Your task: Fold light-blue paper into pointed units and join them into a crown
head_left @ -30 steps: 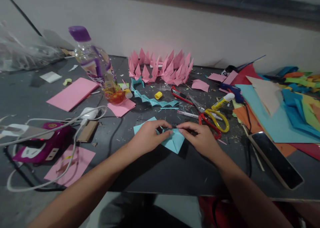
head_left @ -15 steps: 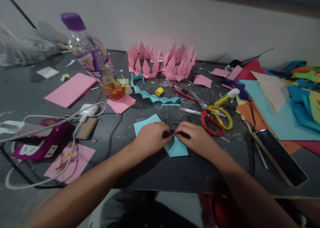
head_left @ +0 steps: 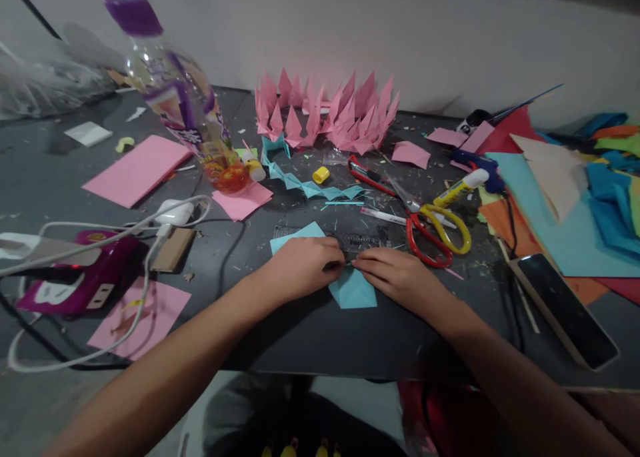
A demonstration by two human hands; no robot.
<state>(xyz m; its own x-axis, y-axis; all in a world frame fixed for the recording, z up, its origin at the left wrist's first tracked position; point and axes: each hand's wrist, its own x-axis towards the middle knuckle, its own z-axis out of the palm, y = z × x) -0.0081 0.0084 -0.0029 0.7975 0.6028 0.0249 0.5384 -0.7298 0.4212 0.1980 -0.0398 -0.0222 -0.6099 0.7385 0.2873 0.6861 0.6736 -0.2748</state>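
A light blue sheet of paper (head_left: 353,293) lies on the dark table under both hands, with fold lines in its near part. My left hand (head_left: 311,263) is closed, its fingertips pinching the paper near its middle and covering much of it. Opposite it, my right hand (head_left: 393,270) presses its fingers together on the paper's right edge. The fingertips of the two hands almost meet. Just behind them stretches a zigzag strip of folded light blue paper (head_left: 310,189), and beyond that stand pink folded paper points (head_left: 345,120) in a ring.
Scissors (head_left: 434,233), a red utility knife (head_left: 370,175), a pen (head_left: 384,215) and a glue stick (head_left: 460,188) lie right of centre. A phone (head_left: 565,310) rests at the right. A drink bottle (head_left: 187,103) leans at left, near cables and a purple device (head_left: 83,270).
My right hand's fingers have flattened and straightened over the paper, where they were curled in a pinch before. My left hand stays on the paper. The view has shifted slightly.
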